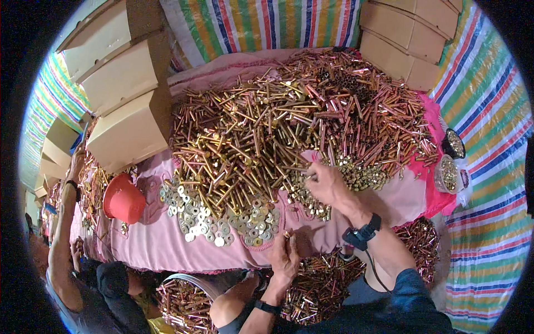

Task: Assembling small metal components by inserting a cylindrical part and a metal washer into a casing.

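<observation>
A pink cloth [150,247] covers the long work surface, turning to a brighter pink (almost magenta) at its right end. A great heap of brassy and coppery bolts [239,167] fills its middle and back, with flat washers [203,225] spread along the front and small nuts [359,175] gathered to the right.

The right hand [329,185] is at the edge of the nuts, its fingers bent inward; I cannot tell whether it grips anything. The left hand [285,257] is at the cloth's front edge, half curled, thumb and fingertips closed on a small brass-coloured piece [287,235].

Striped sheeting [484,195] (green, orange, blue, red and white) hangs behind and to the right. Stacked cardboard boxes [125,133] stand at the left, a red bucket [124,200] tilted just beside them, and more boxes [411,36] rise at the back right. Two small tubs sit by the right end. Below the surface lie more bolts, some in a round container. At far left, another person's arm [62,239] reaches past the boxes.
</observation>
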`<state>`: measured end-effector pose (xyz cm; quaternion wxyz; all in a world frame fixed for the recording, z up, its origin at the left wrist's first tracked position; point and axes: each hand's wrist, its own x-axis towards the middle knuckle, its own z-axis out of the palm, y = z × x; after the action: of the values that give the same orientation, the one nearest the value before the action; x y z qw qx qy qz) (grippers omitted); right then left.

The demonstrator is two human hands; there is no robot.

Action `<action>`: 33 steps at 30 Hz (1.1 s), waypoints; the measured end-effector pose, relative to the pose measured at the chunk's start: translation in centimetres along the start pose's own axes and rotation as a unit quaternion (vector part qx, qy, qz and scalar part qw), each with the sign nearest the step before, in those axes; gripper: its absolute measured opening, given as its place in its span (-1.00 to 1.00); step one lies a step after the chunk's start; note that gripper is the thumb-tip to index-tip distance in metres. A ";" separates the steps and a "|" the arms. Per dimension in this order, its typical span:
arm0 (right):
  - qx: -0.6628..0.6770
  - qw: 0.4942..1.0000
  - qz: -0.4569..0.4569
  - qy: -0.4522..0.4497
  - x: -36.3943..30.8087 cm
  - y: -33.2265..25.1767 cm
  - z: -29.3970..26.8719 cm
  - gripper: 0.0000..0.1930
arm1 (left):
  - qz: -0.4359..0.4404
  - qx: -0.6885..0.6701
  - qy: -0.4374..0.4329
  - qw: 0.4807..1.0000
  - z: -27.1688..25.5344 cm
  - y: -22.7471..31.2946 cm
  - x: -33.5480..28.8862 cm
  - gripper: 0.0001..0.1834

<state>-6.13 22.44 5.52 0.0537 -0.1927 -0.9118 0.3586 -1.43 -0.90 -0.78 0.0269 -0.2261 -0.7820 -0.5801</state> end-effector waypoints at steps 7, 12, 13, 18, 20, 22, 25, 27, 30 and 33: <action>-0.146 0.962 -0.089 0.215 2.2 3.5 -2.8 -0.65 | 0.036 0.005 0.001 0.999 0.4 -0.6 0.0 -0.83; -0.254 0.941 -0.100 0.199 4.2 5.9 -1.4 -0.63 | 0.024 -0.012 -0.003 1.000 1.1 -1.3 -0.2 -0.82; -0.241 0.951 -0.068 0.182 4.4 5.4 -1.5 -0.65 | 0.036 -0.013 0.006 0.999 1.1 -1.4 -0.1 -0.82; -0.111 0.963 -0.034 0.241 5.4 5.3 -2.2 -0.79 | -0.039 -0.030 -0.063 0.997 0.3 -1.3 -0.4 -0.82; -0.083 0.958 -0.023 0.274 5.9 5.1 -3.1 -0.73 | 0.031 -0.003 -0.013 0.999 0.6 -1.6 0.0 -0.82; -0.146 0.965 -0.010 0.219 6.0 4.0 -3.6 -0.74 | 0.002 0.001 -0.017 1.000 0.6 -1.4 -0.3 -0.82; -0.212 0.956 0.000 0.202 7.1 4.1 -2.7 -0.76 | -0.019 -0.001 -0.027 0.999 1.0 -1.3 -0.4 -0.83; -0.218 0.952 0.007 0.213 7.6 4.7 -2.9 -0.74 | 0.007 -0.004 -0.022 1.000 1.2 -1.2 -0.1 -0.82; -0.052 0.978 0.034 0.199 6.7 4.0 -3.6 -0.72 | 0.052 -0.006 -0.003 0.999 0.9 -1.0 0.3 -0.81; 0.135 0.982 0.046 0.121 4.0 2.7 -3.1 -0.77 | 0.028 0.003 0.013 1.000 0.4 -1.9 -0.2 -0.81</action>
<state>-8.24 27.81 5.81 0.1727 -0.2675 -0.8318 0.4546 -1.91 -1.03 -2.65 0.0541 -0.2405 -0.7764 -0.5800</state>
